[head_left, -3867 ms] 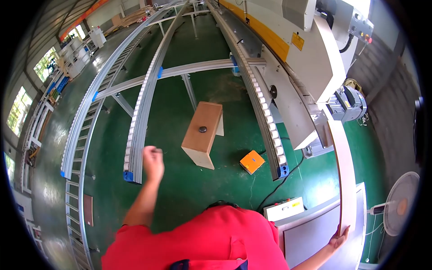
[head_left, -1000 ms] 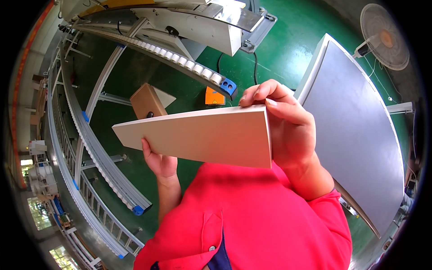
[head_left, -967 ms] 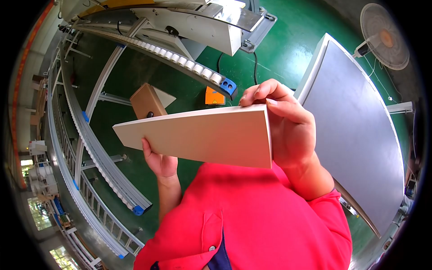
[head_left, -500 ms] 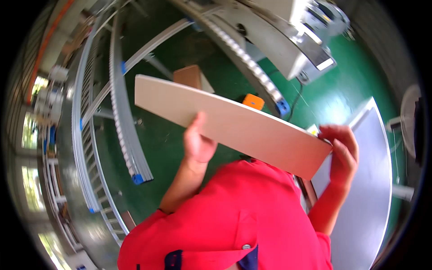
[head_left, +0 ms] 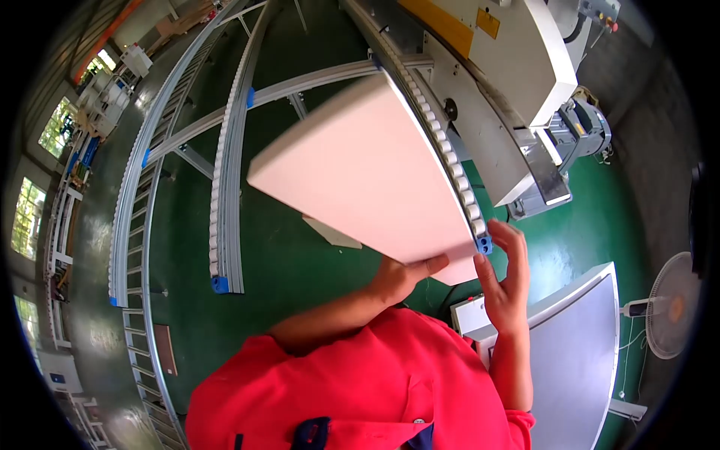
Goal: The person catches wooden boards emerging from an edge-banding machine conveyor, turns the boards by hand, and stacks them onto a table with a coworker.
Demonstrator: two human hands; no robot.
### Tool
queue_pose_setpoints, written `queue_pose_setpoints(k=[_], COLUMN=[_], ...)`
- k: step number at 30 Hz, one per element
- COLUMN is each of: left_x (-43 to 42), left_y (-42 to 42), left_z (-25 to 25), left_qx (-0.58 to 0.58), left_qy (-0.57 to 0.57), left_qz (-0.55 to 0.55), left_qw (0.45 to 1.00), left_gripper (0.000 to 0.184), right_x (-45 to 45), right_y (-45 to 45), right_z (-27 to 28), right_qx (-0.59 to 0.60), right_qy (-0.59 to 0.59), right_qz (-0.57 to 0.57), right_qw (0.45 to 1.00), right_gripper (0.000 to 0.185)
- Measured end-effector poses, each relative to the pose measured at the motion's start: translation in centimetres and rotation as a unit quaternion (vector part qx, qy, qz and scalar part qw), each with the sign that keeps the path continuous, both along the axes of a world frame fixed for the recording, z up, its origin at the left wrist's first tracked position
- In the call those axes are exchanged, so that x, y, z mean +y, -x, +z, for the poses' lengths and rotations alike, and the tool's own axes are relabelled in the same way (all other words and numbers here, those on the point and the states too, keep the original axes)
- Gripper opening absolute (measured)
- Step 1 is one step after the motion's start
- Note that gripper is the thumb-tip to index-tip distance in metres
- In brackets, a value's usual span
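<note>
The panel (head_left: 367, 172) (held crosswise a moment ago) now points forward along the roller rail (head_left: 455, 169), and the left hand (head_left: 400, 280) has moved to its near end.

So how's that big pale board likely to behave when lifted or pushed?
The pale board is probably stiff: it shows no obvious sag beyond the left hand. It may tip far-end down, since most of it extends past that hand at its near edge. Pushed along the white rollers, it would likely slide easily, its face looking flat and smooth.

Pale pinkish board (head_left: 367, 176); broad face up; held diagonally
</note>
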State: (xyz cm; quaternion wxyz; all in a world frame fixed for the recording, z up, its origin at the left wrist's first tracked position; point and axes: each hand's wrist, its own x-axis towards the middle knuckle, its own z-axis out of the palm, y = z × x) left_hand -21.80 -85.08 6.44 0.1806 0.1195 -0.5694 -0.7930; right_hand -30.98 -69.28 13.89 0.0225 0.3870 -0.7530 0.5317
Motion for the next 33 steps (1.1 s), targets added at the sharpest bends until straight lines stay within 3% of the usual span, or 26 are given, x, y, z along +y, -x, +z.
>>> queue_pose_setpoints(k=[2, 4, 7, 14, 20, 23, 27, 30, 33], left_x=[-0.1, 0.2, -0.1, -1.1, -1.1, -1.0, -0.7, -0.9, -0.9], left_y=[-0.2, -0.2, 0.0, -1.0, -1.0, -1.1, -1.3, -1.6, -1.7], left_z=[-0.1, -1.6, -3.4, -3.3, -2.8, -2.7, -3.0, -2.6, -0.7], left_qx=[-0.014, 0.003, 0.025, 0.004, 0.015, 0.002, 0.019, 0.036, 0.058], left_qy=[0.011, 0.006, 0.026, 0.049, 0.057, 0.059, 0.153, 0.207, 0.264], left_qz=[-0.035, -0.048, -0.048, -0.146, -0.132, -0.125, -0.090, -0.077, -0.052], left_qw=[0.999, 0.999, 0.998, 0.988, 0.989, 0.990, 0.984, 0.975, 0.962], left_gripper=[0.035, 0.037, 0.040, 0.047, 0.050, 0.044, 0.046, 0.041, 0.030], right_x=[-0.8, -1.0, -1.6, -1.8, -1.4, -1.5, -0.3, -0.1, 0.2], right_y=[0.6, 0.7, 0.4, 0.4, 0.6, 0.3, 1.1, 0.7, 1.1], right_z=[1.2, 1.5, 2.5, 1.6, 1.2, 3.7, 4.2, 4.1, 4.5], right_qx=[0.041, -0.060, -0.059, -0.108, -0.094, -0.090, -0.053, -0.153, -0.150], right_qy=[0.029, 0.060, 0.044, 0.132, 0.143, 0.165, 0.170, 0.219, 0.259], right_qz=[0.017, 0.110, 0.101, 0.112, 0.098, 0.110, 0.127, 0.141, 0.136], right_qw=[0.999, 0.990, 0.992, 0.979, 0.980, 0.976, 0.976, 0.953, 0.944], right_gripper=[0.033, 0.028, 0.024, 0.025, 0.028, 0.028, 0.025, 0.023, 0.025])
